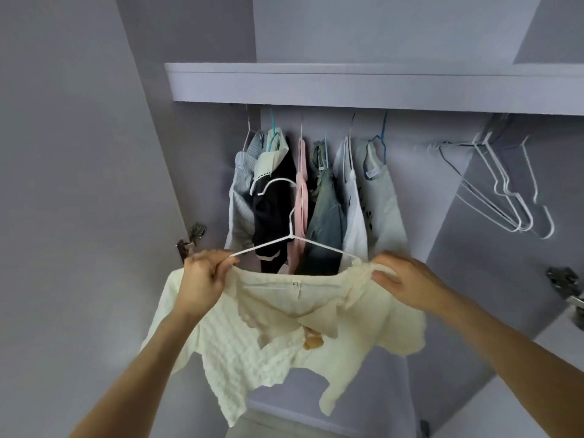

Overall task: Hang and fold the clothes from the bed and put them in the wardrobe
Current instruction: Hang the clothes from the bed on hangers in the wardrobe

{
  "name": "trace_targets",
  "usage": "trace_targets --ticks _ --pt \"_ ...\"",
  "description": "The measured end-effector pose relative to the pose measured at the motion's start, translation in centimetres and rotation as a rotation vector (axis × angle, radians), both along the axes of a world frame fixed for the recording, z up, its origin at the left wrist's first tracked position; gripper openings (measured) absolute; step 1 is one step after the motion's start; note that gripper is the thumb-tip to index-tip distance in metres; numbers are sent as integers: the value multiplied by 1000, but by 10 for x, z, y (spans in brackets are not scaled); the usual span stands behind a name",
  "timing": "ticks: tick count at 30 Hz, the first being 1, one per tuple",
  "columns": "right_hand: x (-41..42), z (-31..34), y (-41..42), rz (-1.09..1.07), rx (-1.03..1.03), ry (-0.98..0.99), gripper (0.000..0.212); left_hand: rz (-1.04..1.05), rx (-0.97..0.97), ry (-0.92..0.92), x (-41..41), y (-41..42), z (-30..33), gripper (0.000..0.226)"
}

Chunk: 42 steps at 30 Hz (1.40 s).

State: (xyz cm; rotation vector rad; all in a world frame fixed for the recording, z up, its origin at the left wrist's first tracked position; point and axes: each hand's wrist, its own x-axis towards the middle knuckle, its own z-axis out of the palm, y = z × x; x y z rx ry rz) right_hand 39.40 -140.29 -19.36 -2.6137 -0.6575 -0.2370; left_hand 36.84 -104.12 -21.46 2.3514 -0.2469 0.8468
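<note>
Cream shirt (278, 339) before grey wardrobe (347, 86).

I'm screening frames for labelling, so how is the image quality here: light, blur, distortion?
Head view: soft, dim, even light with no glare; wide-angle bending bows the shelf and stretches both forearms; the cream shirt and white hanger are fairly sharp, while the empty hangers at the right look faint and smeared.

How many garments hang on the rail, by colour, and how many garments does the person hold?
Striped light blue: 1
Black with white collar: 1
Pink: 1
Denim blue: 1
White: 1
Pale grey: 1
Cream, held in both hands: 1
Total: 7
</note>
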Motion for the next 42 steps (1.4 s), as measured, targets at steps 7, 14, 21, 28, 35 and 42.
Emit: trace_targets --ticks 7,14,21,28,35,42 --pt "-51 -15 -56 -263 -25 124 42 -135 -4 403 40 -75 -27 16" --pt "-112 -23 -119 -683 -220 231 32 -391 29 552 62 -172 -40 29" --pt "-122 -29 -140 -1026 -92 245 30 -464 102 555 74 -219 -26 31" --pt "-54 7 -116 -953 -68 100 32 -383 283 324 107 -246 19 36" --pt "37 41 -96 -818 -233 22 28 -180 756 192 151 -265 52 53" --pt "113 42 -85 -791 -169 -165 21 -116 1002 120 193 -255 43 51"
